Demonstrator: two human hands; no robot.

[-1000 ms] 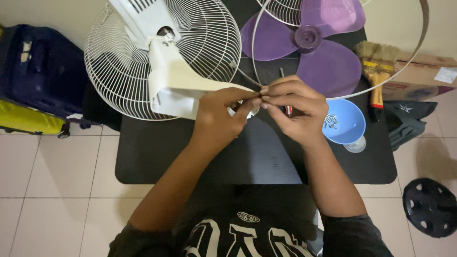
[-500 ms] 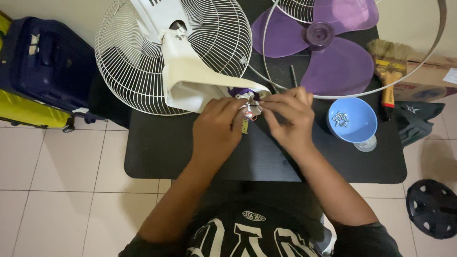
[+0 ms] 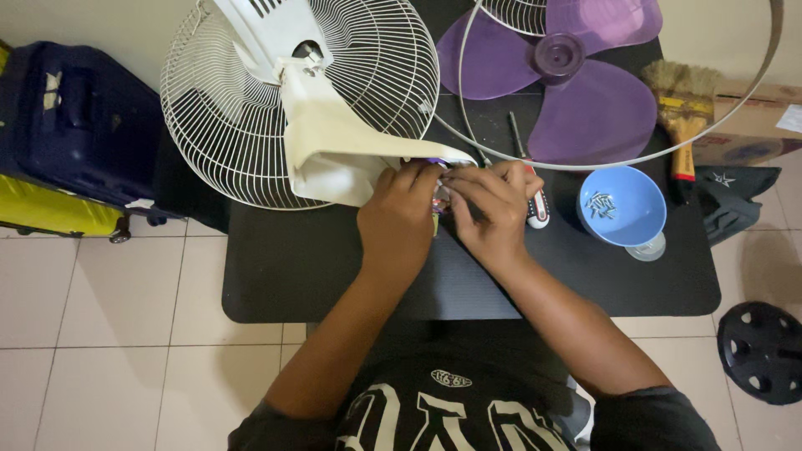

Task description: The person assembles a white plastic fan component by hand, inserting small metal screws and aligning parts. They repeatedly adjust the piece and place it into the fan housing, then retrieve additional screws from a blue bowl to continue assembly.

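Observation:
A white fan body (image 3: 330, 142) with its wire rear guard (image 3: 225, 108) lies on a black table (image 3: 284, 267). My left hand (image 3: 403, 219) and my right hand (image 3: 491, 207) meet at the open end of the fan's neck, fingers pinched on a small part with coloured wires (image 3: 438, 205). The part is mostly hidden by my fingers. A screwdriver (image 3: 530, 179) with a red and white handle lies just right of my right hand.
A purple fan blade (image 3: 576, 92) and a loose wire ring (image 3: 752, 92) lie at the back right. A blue bowl (image 3: 622, 207) holding screws stands right of my hands. A brush (image 3: 681, 108), a cardboard box (image 3: 752, 125), suitcases (image 3: 67, 142) and a black cap (image 3: 762, 351) surround the table.
My hands have closed tighter over the wired part, hiding most of it. My right hand shifted left, uncovering the screwdriver handle on the table.

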